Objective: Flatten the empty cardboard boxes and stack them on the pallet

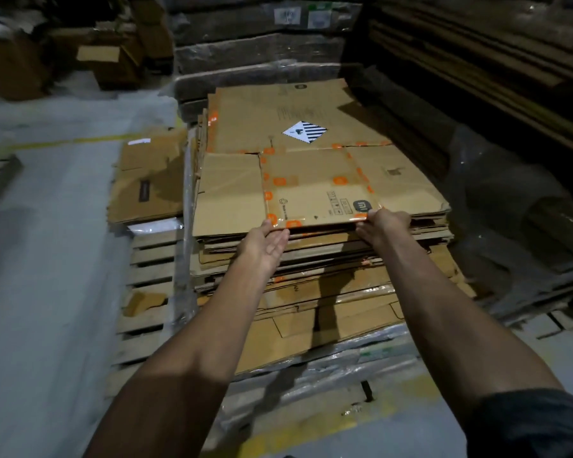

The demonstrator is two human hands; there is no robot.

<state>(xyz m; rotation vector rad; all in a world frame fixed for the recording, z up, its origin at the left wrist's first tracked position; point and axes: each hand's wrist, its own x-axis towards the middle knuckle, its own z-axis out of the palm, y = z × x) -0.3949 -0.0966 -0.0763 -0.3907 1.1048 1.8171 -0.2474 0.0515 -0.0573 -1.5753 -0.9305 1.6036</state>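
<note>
A flattened brown box with orange tape (315, 186) lies on top of a tall stack of flattened cardboard (311, 259) on the pallet. My left hand (268, 241) holds its near left corner, thumb on top and fingers straight under the edge. My right hand (379, 223) grips its near right corner by the dark logo. Further back on the stack lies a larger flat box with a black-and-white diamond label (303, 132).
A second, lower pile of flat cardboard (146, 183) sits on a wooden pallet (149, 262) to the left. Unflattened boxes (106, 61) stand at the back left. Wrapped pallets rise behind and dark stacked material fills the right. Grey floor with yellow lines lies left.
</note>
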